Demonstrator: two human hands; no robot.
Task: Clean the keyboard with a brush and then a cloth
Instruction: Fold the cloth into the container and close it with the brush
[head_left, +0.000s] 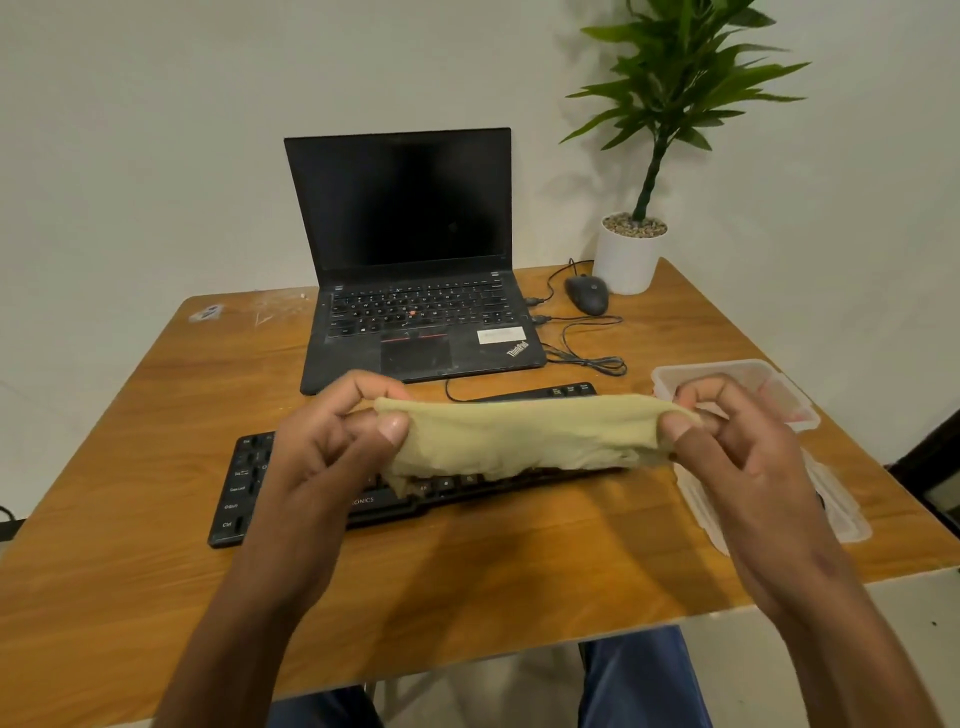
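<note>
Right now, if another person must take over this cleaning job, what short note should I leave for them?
Left hand: pinches the left end of the yellow cloth.
Right hand: pinches the right end; the cloth is stretched between both hands, held above the keyboard, apparently not touching the keys.
Keyboard: on the table in front of the laptop, partly hidden by the cloth.
Brush: not visible in this view, so I cannot confirm the brushing was done.
Right side: a clear plastic box and its lid.
Left to do: wipe the keys with the cloth.
</note>
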